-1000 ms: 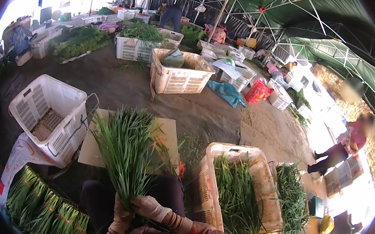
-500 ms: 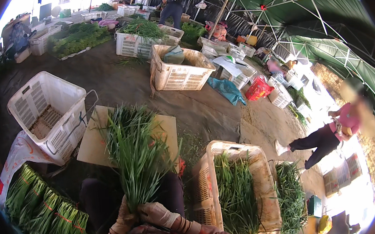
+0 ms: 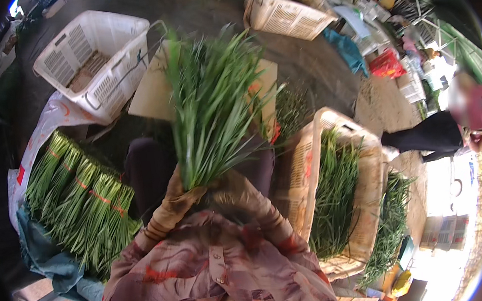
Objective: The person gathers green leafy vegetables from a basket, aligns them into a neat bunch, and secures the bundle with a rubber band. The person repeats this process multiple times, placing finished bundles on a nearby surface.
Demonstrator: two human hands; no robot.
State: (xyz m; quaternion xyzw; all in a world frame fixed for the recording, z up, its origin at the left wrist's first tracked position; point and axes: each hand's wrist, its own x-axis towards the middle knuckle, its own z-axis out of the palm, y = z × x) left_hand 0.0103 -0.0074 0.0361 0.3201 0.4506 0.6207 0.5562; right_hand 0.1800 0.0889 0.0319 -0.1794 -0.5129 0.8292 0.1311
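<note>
The left hand's fingers [image 3: 177,209] are closed round the stem ends of a loose bunch of long green leaves [image 3: 211,104], gripping it at the narrow bottom. The right hand [image 3: 236,195] sits close beside that same end, but it is blurred and shadowed, and I can't tell whether its fingers are wrapped or loose. The bunch is over the lap, between two dark-trousered knees [image 3: 149,165]; its long axis runs away from the person's body, leaning a little to the right, with the cut ends toward the patterned shirt [image 3: 204,257] and the leaf tips fanning outward. Past the knees, a pale board [image 3: 150,95] shows on either side of the leaves. To the person's left lies a row of finished bunches [image 3: 84,190] tied with red bands, and beyond it a white crate [image 3: 125,74] of slatted plastic. On the right, just beside the knee, a stained crate [image 3: 297,188] holds more loose greens [image 3: 336,191], with another heap [image 3: 386,226] along its far side. Farther out I see a blue cloth [image 3: 346,52], a red bag [image 3: 387,64], and a person in a pink top [image 3: 477,110].
</note>
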